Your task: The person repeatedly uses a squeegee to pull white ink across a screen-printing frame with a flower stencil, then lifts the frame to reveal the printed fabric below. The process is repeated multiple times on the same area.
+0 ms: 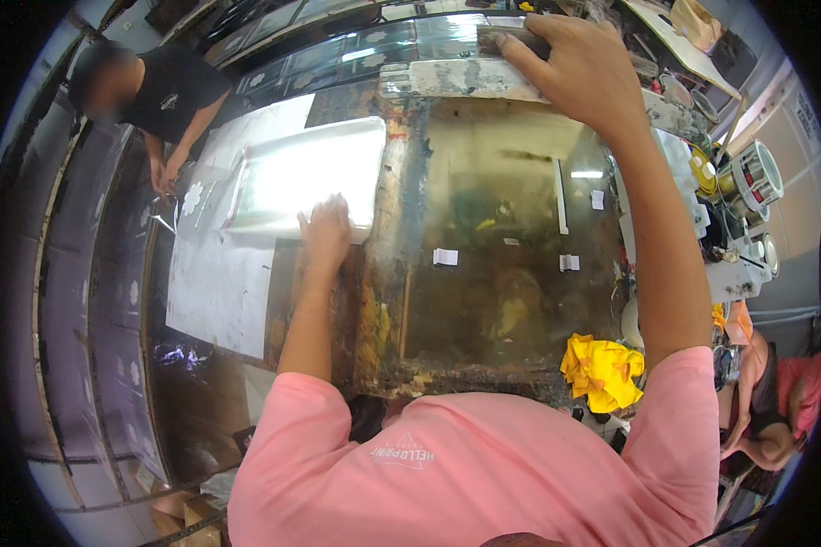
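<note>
My left hand [327, 230] lies on the near right part of a stack of shiny clear plastic sheets [292, 169], its fingers stretched out over the sheets. Glare whitens most of the stack. At the far side, my right hand [579, 68] is closed around a worn, paint-stained bar [456, 80], the thumb over a dark block-like part of it. Some of those fingers are hidden behind the bar. Between my arms is a brownish glossy panel [474, 301] with small white paper tabs [445, 257] and a narrow white strip [561, 196] on it.
White paper [214, 283] lies under and beside the stack. A crumpled yellow cloth [602, 372] sits at the panel's near right corner. Cans and tubs [753, 178] crowd the right side. A co-worker [169, 96] stands far left, hands near the paper; another person [766, 392] is at right.
</note>
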